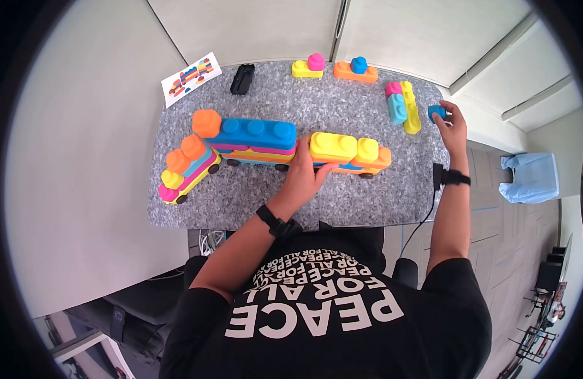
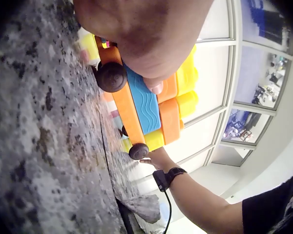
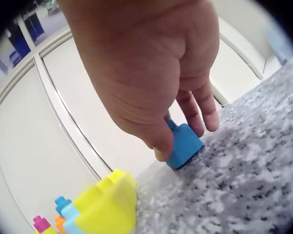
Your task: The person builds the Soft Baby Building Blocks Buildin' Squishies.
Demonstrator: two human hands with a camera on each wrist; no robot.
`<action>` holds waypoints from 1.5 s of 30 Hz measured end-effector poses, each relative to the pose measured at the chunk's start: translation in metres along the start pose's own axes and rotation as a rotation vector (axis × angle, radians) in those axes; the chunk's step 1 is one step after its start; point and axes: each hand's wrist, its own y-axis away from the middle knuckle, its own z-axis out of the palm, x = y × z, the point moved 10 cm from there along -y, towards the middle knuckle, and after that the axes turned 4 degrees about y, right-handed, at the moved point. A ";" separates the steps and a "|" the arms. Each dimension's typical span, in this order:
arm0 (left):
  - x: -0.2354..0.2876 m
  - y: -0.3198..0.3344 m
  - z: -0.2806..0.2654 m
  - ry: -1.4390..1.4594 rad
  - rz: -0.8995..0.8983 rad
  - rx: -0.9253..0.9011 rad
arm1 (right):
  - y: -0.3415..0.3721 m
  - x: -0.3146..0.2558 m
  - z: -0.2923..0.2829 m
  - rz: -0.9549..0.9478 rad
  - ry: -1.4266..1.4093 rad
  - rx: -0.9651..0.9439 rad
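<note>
My left hand (image 1: 302,175) grips the left end of a toy car of building blocks (image 1: 333,145), its thumb along the near side. Yellow blocks top this car, with orange and blue ones below and dark wheels (image 2: 138,151) underneath. To its left stands a longer wheeled block car (image 1: 256,134) with a big blue block on top. A smaller block car (image 1: 189,165) in orange, yellow and pink sits angled at the far left. At the table's right edge, my right hand (image 1: 454,129) pinches a small blue block (image 3: 184,146) between thumb and fingers, close to the tabletop.
Yellow, light blue and pink blocks (image 1: 397,108) lie left of the right hand. Along the back edge are an orange block with a blue one (image 1: 356,72), a yellow block with a pink one (image 1: 307,69), a black object (image 1: 242,79) and a picture card (image 1: 190,79).
</note>
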 end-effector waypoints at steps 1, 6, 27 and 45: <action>-0.002 0.001 0.001 0.002 -0.009 -0.004 | 0.013 -0.024 0.002 0.011 -0.159 0.006; -0.006 0.002 0.004 0.078 -0.045 -0.014 | 0.102 -0.168 0.033 -0.250 -0.228 -0.186; -0.002 0.000 0.002 0.022 -0.031 -0.020 | 0.147 -0.145 0.104 -0.061 -0.534 -0.332; -0.005 0.002 0.003 0.015 -0.024 -0.008 | 0.146 -0.141 0.132 0.063 -0.729 -0.417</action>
